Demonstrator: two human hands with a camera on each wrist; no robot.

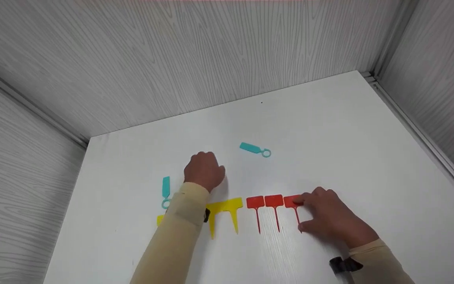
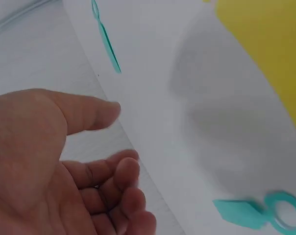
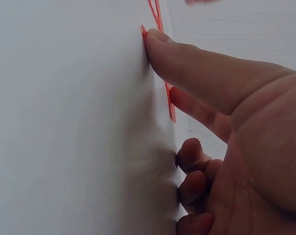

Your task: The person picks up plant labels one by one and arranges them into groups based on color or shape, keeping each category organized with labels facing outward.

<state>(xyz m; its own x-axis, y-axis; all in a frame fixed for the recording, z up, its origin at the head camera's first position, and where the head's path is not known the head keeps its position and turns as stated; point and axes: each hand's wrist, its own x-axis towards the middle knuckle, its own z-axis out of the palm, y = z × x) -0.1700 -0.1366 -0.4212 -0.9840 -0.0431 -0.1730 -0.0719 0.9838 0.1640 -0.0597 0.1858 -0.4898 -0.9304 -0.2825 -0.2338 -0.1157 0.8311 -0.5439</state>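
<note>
Three red plant labels stand in a row on the white table: a left one (image 1: pixel 255 202), a middle one (image 1: pixel 274 200) and a right one (image 1: pixel 290 201). My right hand (image 1: pixel 331 216) touches the right label, index fingertip on its head and thumb (image 3: pixel 162 54) by the stem's tip. The label lies flat on the table. Yellow T-shaped plant labels (image 1: pixel 233 204) continue the row leftward, partly hidden by my left forearm. Above the table, my left hand (image 1: pixel 204 170) holds nothing, its fingers loosely bent, as the left wrist view shows. A teal ring-ended tag (image 1: pixel 166 187) lies left of it.
Another teal ring-ended tag (image 1: pixel 252 148) lies farther back, right of my left hand. Wood-grain panels border the white table (image 1: pixel 349 138) at the back (image 1: pixel 211 51), left (image 1: pixel 10 177) and right (image 1: pixel 440 79).
</note>
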